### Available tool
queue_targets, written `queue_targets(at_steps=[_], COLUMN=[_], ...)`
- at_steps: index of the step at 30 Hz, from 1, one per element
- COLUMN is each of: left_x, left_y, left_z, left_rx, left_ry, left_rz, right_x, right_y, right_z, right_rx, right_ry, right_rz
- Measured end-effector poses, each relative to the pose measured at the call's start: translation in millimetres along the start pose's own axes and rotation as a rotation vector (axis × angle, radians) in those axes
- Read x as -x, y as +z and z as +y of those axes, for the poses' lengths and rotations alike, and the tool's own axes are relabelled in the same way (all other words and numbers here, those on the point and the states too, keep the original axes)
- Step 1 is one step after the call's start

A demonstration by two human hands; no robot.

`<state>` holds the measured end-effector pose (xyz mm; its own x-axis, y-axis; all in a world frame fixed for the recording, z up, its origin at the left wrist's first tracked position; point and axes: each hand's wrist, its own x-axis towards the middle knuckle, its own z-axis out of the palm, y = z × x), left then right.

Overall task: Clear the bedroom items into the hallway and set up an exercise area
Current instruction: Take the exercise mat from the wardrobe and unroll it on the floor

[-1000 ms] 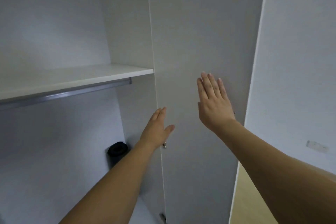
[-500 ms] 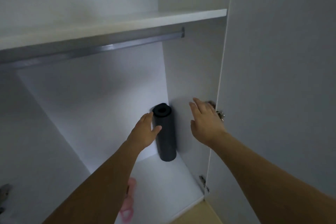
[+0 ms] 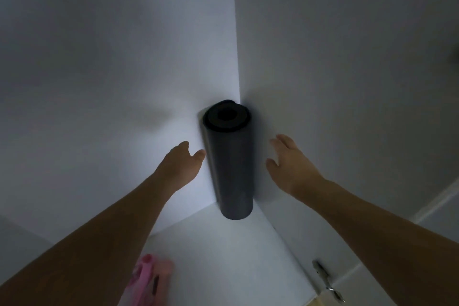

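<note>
Head view: a dark rolled mat [image 3: 229,159] stood upright in the back right corner of the wardrobe floor [image 3: 223,256], long axis vertical, directly between both hands. The left hand [image 3: 182,165] was open, thumb just beside or touching the roll; the right hand [image 3: 289,164] was open too, a little farther off. The mat looked matte, foamy, a smooth cylinder with a hollow core. Something pink [image 3: 149,278] lay blurred near the left forearm
</note>
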<state>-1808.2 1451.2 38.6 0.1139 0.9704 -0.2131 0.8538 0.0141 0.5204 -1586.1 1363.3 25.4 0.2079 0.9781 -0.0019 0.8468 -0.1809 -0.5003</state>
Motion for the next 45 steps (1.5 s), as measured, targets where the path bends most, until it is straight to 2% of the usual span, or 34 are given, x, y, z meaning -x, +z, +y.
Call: queue_targets(at_steps=[5,11,16,20,26,29,31,36,41,43,45], left_x=[-82,-151,-184,-202,-214,-215,-210,-204,-203,-200,-197], left_y=[30,38,34,33,28,27,27,28,32,36,38], left_z=[-4,13,15,10,7,14,19,25,18,13,9], left_rx=[0.215,0.265,0.322,0.401,0.371,0.467,0.525,0.358,0.296,0.293,0.302], left_ry=[-0.105,-0.024,-0.085,-0.057,-0.044,-0.066,-0.09,-0.008,0.095,0.117,0.111], left_rz=[0.002,0.04,0.074,0.063,0.084,-0.017,-0.113,-0.162,-0.154,-0.137,-0.119], right_x=[-95,-191,-245,-264,-261,-263,-267,-280,-288,-287,-286], right_y=[43,40,39,37,49,51,48,40,51,57,58], right_z=[3,-9,-16,-20,-18,-12,-9,-13,-16,-17,-19], right_rx=[-0.037,0.023,0.013,0.036,0.078,0.142,0.165,0.254,0.283,0.389,0.55], right_ry=[0.031,0.026,0.086,0.097,-0.059,-0.156,-0.205,-0.332,-0.312,-0.275,-0.296], right_rz=[0.023,0.063,0.001,-0.059,-0.099,-0.031,-0.049,-0.228,-0.228,-0.248,-0.2])
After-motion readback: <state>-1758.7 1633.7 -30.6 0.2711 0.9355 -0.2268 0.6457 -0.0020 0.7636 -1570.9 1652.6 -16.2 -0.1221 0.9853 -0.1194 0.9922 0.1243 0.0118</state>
